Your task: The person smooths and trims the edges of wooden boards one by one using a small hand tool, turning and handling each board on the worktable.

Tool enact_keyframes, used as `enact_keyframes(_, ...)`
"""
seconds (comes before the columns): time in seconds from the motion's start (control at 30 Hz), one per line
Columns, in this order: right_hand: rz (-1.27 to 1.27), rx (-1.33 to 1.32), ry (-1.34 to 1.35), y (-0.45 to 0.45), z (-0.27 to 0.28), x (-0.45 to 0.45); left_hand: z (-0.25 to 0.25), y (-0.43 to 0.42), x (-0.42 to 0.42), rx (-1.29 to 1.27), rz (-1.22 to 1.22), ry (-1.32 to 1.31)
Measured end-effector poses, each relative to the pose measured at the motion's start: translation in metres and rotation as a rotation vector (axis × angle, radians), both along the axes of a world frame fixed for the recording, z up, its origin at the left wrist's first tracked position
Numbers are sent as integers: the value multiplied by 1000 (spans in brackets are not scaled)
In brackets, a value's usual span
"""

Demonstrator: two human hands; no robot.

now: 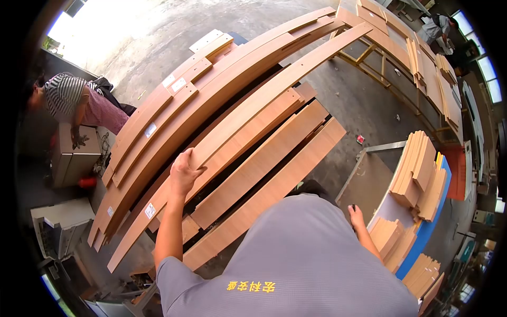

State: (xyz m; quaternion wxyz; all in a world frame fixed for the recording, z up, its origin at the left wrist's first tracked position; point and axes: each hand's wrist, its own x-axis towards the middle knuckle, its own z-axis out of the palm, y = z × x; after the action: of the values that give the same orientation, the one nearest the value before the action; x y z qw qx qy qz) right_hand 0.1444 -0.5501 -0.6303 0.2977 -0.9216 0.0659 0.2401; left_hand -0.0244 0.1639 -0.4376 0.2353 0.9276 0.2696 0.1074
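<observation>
A long wooden board point(269, 89) with a white label near its lower end lies slanted across stacks of similar boards. My left hand point(185, 171) is closed on the edge of this board, around its middle. Below it, shorter wide boards point(264, 158) lie side by side with dark gaps between them. My right hand point(356, 215) is at the right, beside my body, closed round a small dark object that I cannot make out. Above the long board, more labelled boards point(222, 87) are stacked in steps.
At the left, a person in a striped top point(66, 92) bends by a box point(76, 153). Wooden pieces point(417, 169) are stacked on a blue-edged surface point(422, 248) at the right. A board-laden rack point(369, 53) stands upper right, with another person point(438, 27) behind.
</observation>
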Motion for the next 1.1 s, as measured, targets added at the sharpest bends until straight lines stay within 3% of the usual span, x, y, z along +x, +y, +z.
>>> enact_keyframes(0.07,-37,80,-10,2,-12,32,8,-36,-10,-30,5,32)
enact_keyframes(0.13,-167,295,81,30,15,65,4,-66,-19,-82,-12,-36)
enact_keyframes(0.2,81,319,-83,49,34,114,-6,-94,-25,-103,21,21)
enact_keyframes(0.27,239,349,-150,128,134,150,-12,-117,-26,-73,27,11)
enact_keyframes(0.3,248,411,-208,154,159,167,-16,-126,-25,-45,41,21)
enact_keyframes(0.47,626,327,-558,232,234,262,-39,-152,-22,5,80,74)
enact_keyframes(0.57,820,252,-604,267,238,313,-42,-162,-20,152,113,70)
enact_keyframes(0.73,1170,59,-532,317,204,396,-55,-164,-13,153,137,237)
enact_keyframes(0.87,1318,234,-535,332,169,445,-61,-166,-15,123,157,192)
enact_keyframes(0.9,1283,178,-397,339,181,446,-62,-166,-17,122,157,184)
enact_keyframes(1.0,1561,45,-412,351,188,472,-58,-168,-7,129,153,164)
enact_keyframes(1.1,1652,64,-383,361,185,476,-57,-170,-7,132,185,192)
